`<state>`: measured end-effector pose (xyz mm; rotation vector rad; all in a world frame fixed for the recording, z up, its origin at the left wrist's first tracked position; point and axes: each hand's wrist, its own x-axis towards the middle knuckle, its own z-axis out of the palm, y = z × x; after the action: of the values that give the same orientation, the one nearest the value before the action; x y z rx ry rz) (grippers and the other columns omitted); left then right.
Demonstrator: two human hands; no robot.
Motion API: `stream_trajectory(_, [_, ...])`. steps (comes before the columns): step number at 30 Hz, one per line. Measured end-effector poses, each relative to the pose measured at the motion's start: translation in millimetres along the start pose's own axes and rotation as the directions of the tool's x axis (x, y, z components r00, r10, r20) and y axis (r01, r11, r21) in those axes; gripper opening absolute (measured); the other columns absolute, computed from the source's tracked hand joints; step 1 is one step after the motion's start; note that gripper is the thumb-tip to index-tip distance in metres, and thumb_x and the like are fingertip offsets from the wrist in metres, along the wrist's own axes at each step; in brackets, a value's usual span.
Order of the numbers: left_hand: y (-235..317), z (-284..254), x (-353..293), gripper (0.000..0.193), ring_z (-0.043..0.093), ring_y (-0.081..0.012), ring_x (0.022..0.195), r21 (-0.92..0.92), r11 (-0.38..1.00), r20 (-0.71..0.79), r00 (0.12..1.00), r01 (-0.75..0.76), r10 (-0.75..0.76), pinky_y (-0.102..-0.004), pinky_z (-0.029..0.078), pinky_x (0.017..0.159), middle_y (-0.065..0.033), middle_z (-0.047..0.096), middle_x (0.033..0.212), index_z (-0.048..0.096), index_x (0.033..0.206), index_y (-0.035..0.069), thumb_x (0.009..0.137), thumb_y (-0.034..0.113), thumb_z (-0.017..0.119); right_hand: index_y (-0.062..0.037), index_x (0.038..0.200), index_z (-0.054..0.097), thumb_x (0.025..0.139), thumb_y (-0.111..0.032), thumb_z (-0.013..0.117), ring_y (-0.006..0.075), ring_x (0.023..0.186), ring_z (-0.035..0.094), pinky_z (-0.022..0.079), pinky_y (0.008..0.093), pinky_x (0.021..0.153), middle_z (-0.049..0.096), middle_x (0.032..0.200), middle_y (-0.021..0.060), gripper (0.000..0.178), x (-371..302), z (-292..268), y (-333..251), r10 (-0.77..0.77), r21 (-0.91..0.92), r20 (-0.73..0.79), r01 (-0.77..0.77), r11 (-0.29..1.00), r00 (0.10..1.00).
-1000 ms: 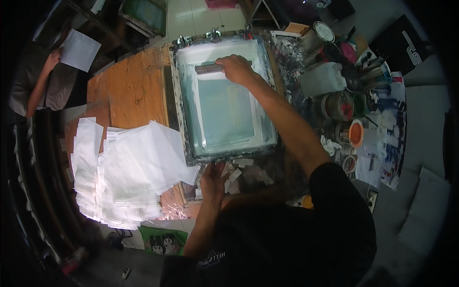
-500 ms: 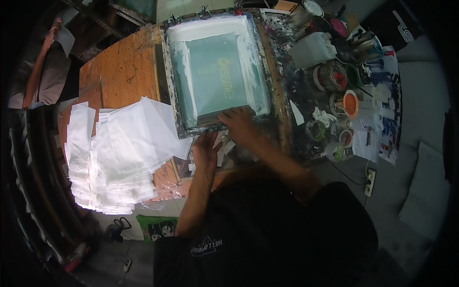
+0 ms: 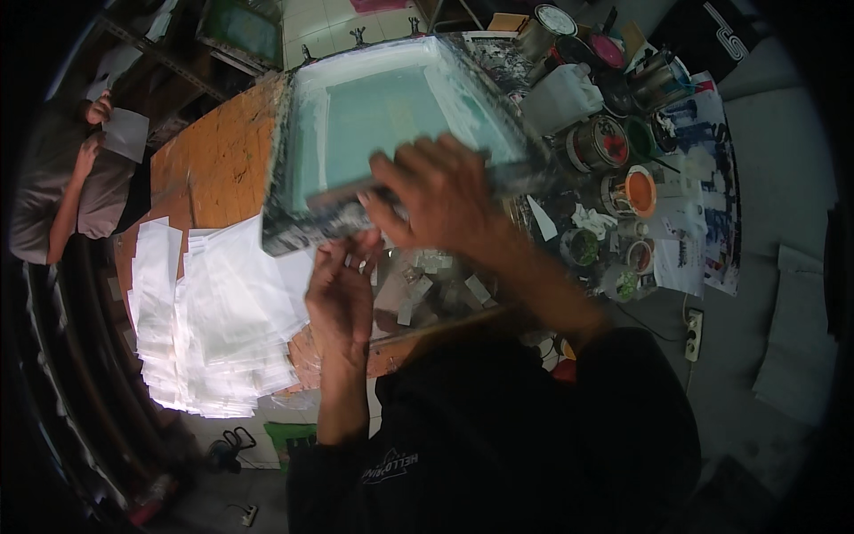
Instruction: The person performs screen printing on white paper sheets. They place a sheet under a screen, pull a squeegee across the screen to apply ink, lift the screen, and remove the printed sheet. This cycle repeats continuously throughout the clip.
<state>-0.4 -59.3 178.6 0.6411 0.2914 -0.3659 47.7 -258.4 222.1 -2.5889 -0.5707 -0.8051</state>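
Observation:
A screen-printing frame (image 3: 307,230) with pale green mesh (image 3: 347,111) and white ink along its borders stands tilted, its near edge raised off the table. My right hand (image 3: 440,191) is closed around a long squeegee (image 3: 334,193) above the near end of the mesh; motion smears it a little. Below the near edge, my left hand (image 3: 341,289) has its fingers curled up against the frame, their tips partly hidden. Beneath the raised edge lies a board with small pieces of tape (image 3: 418,289). To the left, a fanned pile of thin white sheets or bags (image 3: 222,303) overlaps the wooden table.
Clamps (image 3: 358,36) hold the frame's far edge. Ink cans (image 3: 598,142), an orange ink tub (image 3: 630,190), a white jug (image 3: 562,98) and small cups crowd the right side. At far left another person's hands (image 3: 93,133) hold a white sheet. A power strip (image 3: 694,334) lies at right.
The frame's near edge has risen from the table and tilted. My right hand has come up with the squeegee, and my left hand has shifted left along the near edge.

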Motion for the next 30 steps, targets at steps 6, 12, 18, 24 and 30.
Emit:
stream_trajectory(6, [5,-32,179,0.036,0.062,-0.0203,0.102,0.461,0.748,0.067,0.859,-0.478,0.507,-0.0299,0.048,0.097,-0.0140,0.065,0.126,0.057,0.131,-0.007,0.098,0.006,0.060,-0.0069,0.084,0.074,0.091,-0.050,0.066,0.0254,0.060,0.067,0.052,0.0427,0.057,0.067,0.066,0.0134,0.045,117,-34,31,0.072,-0.035,0.121,-0.068,0.997,0.990])
stream_trajectory(12, [-46,-125,299,0.023,0.069,-0.0253,0.088,0.670,-0.670,0.714,0.526,-0.321,0.462,-0.0418,0.054,0.082,-0.0180,0.072,0.096,0.073,0.113,0.006,0.095,0.018,0.064,0.0046,0.083,0.075,0.096,-0.038,0.062,0.0217,0.045,0.056,0.054,0.0428,0.059,0.059,0.050,0.0096,0.046,157,-62,49,0.041,0.035,0.148,-0.046,0.998,0.988])
stream_trajectory(18, [-34,-77,239,0.016,0.071,-0.0342,0.076,0.905,-0.012,0.365,0.759,-0.426,0.540,-0.0429,0.055,0.071,-0.0178,0.074,0.088,0.075,0.095,0.003,0.090,0.014,0.065,0.0028,0.080,0.074,0.098,-0.040,0.059,0.0167,0.040,0.049,0.053,0.0397,0.059,0.057,0.048,0.0057,0.049,161,-37,61,0.073,-0.101,0.114,-0.062,0.993,0.991])
stream_trajectory(24, [171,-230,177,0.031,0.071,-0.0356,0.078,0.997,-0.072,0.055,0.644,0.000,0.763,-0.0426,0.056,0.072,-0.0234,0.074,0.094,0.070,0.114,-0.004,0.095,0.021,0.065,0.0006,0.074,0.072,0.094,-0.043,0.067,0.0205,0.044,0.055,0.053,0.0393,0.059,0.060,0.051,0.0099,0.048,177,-52,48,0.224,-0.047,0.310,-0.220,0.974,0.924])
stream_trajectory(30, [62,-220,51,0.058,0.057,-0.0419,0.121,0.938,-0.261,0.069,0.616,0.227,0.785,-0.0555,0.045,0.099,-0.0223,0.060,0.129,0.056,0.132,-0.004,0.094,0.038,0.071,0.0033,0.101,0.077,0.090,-0.044,0.071,0.0383,0.081,0.075,0.059,0.0411,0.079,0.076,0.095,0.0237,0.049,170,-48,53,0.036,0.087,0.023,-0.037,0.996,0.999])
